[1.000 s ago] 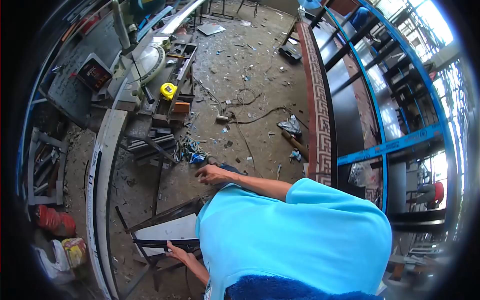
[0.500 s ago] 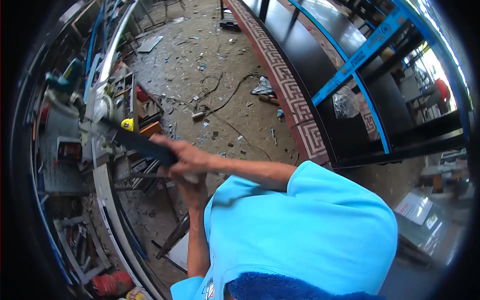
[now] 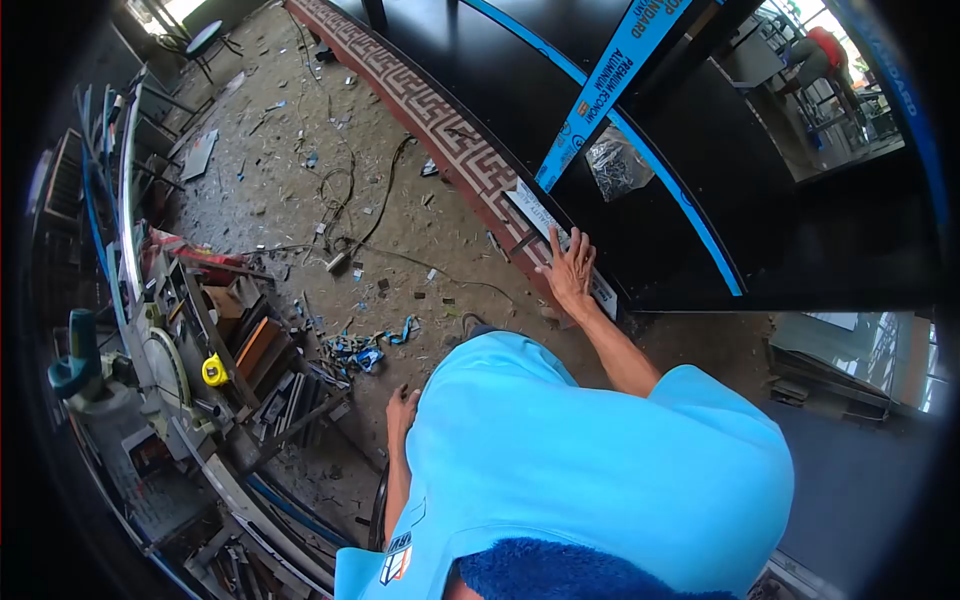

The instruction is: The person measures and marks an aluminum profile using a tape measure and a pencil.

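My right hand [image 3: 572, 272] lies with fingers spread on a short strip [image 3: 534, 212] covered in white printed film. The strip rests along the near edge of a large black aluminium frame [image 3: 720, 303], by a red patterned board [image 3: 430, 120]. Parts of the strip are hidden under my palm and fingers. My left hand [image 3: 401, 410] hangs low beside my leg, fingers loosely apart and partly hidden, with nothing seen in it.
A cut-off saw [image 3: 165, 365] stands at left with a yellow tape measure [image 3: 214, 370] beside it. Offcuts, cables [image 3: 350, 225] and scraps litter the floor. Inside the frame lies a clear bag [image 3: 617, 165]. Another person [image 3: 828, 55] bends at far right.
Both hands held a dark bar near the saw at left. They have parted: my right hand has moved right onto the strip at the frame, and my left has dropped beside my leg.
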`<action>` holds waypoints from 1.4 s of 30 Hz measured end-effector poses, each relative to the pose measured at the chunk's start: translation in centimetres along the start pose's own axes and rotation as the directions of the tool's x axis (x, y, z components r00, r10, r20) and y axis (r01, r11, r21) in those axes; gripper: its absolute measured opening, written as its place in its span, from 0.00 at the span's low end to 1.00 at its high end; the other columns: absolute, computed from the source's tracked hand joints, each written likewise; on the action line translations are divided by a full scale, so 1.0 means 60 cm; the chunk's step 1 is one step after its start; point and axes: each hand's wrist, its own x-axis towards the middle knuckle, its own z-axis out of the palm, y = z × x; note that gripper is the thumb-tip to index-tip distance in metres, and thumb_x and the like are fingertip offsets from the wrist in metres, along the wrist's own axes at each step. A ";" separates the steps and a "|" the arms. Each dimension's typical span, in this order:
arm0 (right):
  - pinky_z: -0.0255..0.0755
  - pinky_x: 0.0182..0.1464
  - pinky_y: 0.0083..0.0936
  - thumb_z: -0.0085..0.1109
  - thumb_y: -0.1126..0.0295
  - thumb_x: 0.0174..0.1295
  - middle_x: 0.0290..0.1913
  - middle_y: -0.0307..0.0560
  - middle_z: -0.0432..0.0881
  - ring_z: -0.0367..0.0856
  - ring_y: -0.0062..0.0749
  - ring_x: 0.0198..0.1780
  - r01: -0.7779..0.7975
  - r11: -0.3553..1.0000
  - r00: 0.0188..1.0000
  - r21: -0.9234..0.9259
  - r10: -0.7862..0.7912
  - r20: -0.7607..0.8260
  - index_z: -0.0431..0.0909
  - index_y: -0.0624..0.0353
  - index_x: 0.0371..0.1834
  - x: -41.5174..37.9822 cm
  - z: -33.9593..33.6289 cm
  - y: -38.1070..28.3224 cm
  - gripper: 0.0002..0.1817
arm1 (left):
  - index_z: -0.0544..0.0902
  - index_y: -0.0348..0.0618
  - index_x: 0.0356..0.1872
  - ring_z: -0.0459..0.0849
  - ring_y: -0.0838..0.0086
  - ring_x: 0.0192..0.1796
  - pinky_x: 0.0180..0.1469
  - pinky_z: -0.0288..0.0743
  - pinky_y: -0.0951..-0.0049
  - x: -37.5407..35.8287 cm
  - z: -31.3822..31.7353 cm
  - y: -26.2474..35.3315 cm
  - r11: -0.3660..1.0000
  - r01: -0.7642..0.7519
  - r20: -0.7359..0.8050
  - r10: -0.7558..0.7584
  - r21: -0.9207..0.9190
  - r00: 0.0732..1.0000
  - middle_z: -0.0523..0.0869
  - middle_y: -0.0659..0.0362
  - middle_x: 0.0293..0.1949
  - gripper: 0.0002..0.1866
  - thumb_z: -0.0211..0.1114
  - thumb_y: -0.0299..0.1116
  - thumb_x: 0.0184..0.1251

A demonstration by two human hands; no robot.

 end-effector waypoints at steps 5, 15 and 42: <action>0.42 0.72 0.55 0.59 0.54 0.61 0.72 0.64 0.50 0.42 0.60 0.75 0.079 0.996 0.987 -0.040 -0.084 -0.138 0.50 0.63 0.72 -0.013 0.049 0.017 0.42 | 0.75 0.42 0.60 0.81 0.57 0.55 0.54 0.74 0.63 0.066 -0.043 0.025 0.992 -0.127 -0.124 0.123 -0.027 0.985 0.81 0.42 0.53 0.29 0.66 0.44 0.58; 0.48 0.67 0.61 0.65 0.51 0.55 0.71 0.65 0.50 0.48 0.64 0.71 0.165 0.983 0.946 -0.084 -0.182 -0.269 0.51 0.62 0.73 0.045 0.038 -0.040 0.48 | 0.80 0.38 0.52 0.79 0.52 0.55 0.58 0.71 0.60 -0.028 -0.056 -0.077 0.981 0.154 -0.542 -0.192 -0.114 0.818 0.82 0.43 0.50 0.23 0.64 0.42 0.59; 0.69 0.50 0.37 0.57 0.71 0.59 0.43 0.51 0.80 0.75 0.48 0.46 0.608 -0.481 -0.437 0.632 -0.867 -0.239 0.77 0.58 0.49 -0.394 -0.013 -1.320 0.14 | 0.84 0.40 0.34 0.82 0.74 0.32 0.36 0.73 0.70 -0.125 -0.323 -0.396 0.581 -0.145 -0.589 -0.721 -0.801 0.365 0.85 0.57 0.26 0.15 0.65 0.43 0.60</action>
